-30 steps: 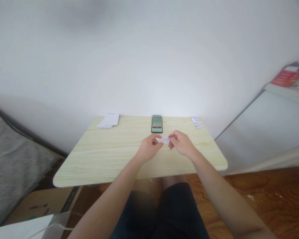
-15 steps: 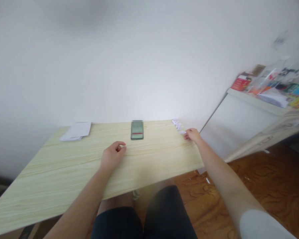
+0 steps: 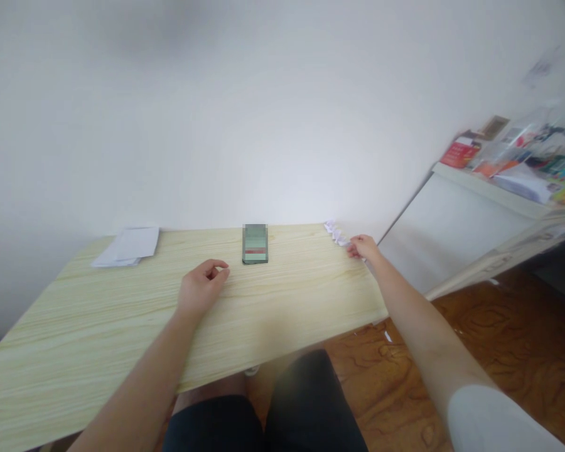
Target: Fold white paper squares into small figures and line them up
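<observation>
From the head view, I have both hands at the pale wood-grain table [image 3: 282,307]. My left hand [image 3: 198,291] is loosely curled near its middle, with a gap between thumb and forefinger; I see it gripping nothing. My right hand [image 3: 364,247] is at the right edge, fingertips bunched at the near end of the folded paper pieces [image 3: 337,236]. I cannot tell whether they pinch the nearest piece or only touch it. These white pieces lie in a short, uneven row at the table's far right corner, running toward the wall [image 3: 282,113].

The phone [image 3: 255,246] lies near the wall, between my hands and beyond them, its screen lit but blurred. The white sheets [image 3: 139,243] overlap at the far left. To the right is a cabinet [image 3: 419,235] with a red packet [image 3: 458,154] among the clutter on top. A white scrap [image 3: 388,336] lies on the wooden floor [image 3: 405,383].
</observation>
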A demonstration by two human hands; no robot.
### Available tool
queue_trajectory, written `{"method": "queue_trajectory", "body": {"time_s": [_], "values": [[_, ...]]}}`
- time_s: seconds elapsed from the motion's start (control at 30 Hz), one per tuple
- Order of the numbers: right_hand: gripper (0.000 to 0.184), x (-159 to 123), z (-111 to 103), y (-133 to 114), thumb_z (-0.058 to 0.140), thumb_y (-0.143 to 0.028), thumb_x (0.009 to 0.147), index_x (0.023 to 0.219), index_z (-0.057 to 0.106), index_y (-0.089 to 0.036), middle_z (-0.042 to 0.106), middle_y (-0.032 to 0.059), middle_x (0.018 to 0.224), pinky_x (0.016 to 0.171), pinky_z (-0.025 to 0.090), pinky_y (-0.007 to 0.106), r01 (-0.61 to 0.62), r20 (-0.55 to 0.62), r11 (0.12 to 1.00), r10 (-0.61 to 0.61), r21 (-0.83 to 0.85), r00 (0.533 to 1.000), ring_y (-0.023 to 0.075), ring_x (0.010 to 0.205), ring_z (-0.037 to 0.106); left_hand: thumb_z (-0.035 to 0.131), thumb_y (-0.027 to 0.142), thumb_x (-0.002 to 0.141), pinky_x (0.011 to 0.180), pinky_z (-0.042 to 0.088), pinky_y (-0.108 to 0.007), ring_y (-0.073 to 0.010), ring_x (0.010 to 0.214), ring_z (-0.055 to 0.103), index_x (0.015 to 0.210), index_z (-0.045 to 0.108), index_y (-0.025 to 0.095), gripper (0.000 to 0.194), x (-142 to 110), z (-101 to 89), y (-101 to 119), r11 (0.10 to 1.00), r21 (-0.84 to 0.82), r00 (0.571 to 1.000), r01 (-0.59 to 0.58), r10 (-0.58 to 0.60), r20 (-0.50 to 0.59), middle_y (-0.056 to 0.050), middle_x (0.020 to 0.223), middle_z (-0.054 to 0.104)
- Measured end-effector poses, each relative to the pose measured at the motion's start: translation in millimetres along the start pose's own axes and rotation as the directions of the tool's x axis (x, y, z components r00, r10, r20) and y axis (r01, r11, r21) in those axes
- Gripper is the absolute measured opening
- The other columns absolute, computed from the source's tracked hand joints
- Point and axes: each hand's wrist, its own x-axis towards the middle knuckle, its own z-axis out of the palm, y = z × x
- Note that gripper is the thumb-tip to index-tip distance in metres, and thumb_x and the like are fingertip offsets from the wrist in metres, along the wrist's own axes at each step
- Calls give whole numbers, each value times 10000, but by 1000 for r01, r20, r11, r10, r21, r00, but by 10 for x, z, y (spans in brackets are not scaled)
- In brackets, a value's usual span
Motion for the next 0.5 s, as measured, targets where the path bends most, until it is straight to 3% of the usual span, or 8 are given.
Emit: {"method": "queue_trajectory", "body": {"time_s": [0.13,0.23,0.3,0.37,0.5], "values": [[370,-180,-28,-42,639,-356,988,1307,601,-173,629,110,1309,921,582,458,71,-98,997,-71,-9,993,245,1100,662,632,443,823,651,424,-294,-167,610,562,952,726,250,250,0,-8,2,999,-42,1000,-10,10,-3,40,609,588],[344,-389,129,-123,633,-363,990,1268,612,-160,662,95,1217,861,592,417,206,-178,978,-210,-40,961,217,1004,682,617,416,830,631,419,-293,-163,599,550,941,721,234,238,-28,-9,6,998,-65,1000,-21,19,-20,34,606,584],[281,-577,412,-200,558,-327,999,1203,628,-147,697,51,922,728,554,323,328,-200,943,-332,-54,922,170,750,659,597,397,840,620,428,-287,-162,606,562,942,717,230,229,-54,-5,10,998,-59,999,-21,19,-34,29,622,601],[263,-826,835,-291,519,-309,974,1144,646,-152,634,5,707,623,481,273,453,-168,890,-453,-41,875,153,603,578,578,372,849,620,444,-282,-160,613,577,950,714,232,220,-60,-6,9,999,-31,998,-23,22,-55,26,637,613],[211,-1496,1824,-502,554,-332,920,1015,679,-191,560,-30,595,585,409,260,659,-3,751,-659,48,752,150,553,504,549,299,863,707,495,-305,-185,700,625,1001,714,225,227,29,-97,-42,995,104,989,-11,26,-148,-5,700,645]]}}
